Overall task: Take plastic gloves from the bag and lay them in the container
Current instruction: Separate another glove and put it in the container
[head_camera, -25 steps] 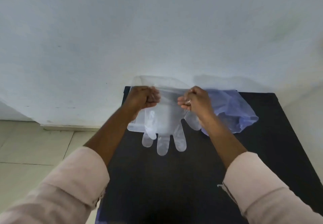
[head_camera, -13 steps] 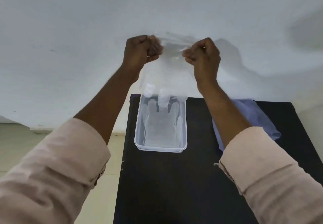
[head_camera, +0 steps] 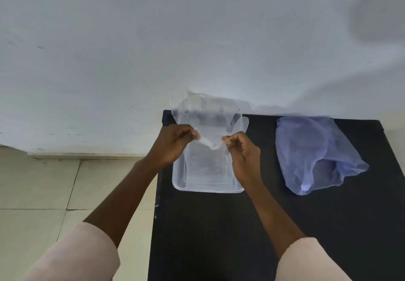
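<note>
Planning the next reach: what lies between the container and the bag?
Only bare black table lies between container and bag, seen in the head view.

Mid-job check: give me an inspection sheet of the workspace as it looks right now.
Surface: black table, bare in front.
Job's things: clear container at the table's back left; clear plastic glove held over it, draped past its far rim; blue bag to its right, lying slumped.
Clutter: nothing seen.
Grippers: left hand and right hand each pinch the glove's near edge.
Cables: nothing seen.
Surroundings: white wall behind; tiled floor on the left.
</note>
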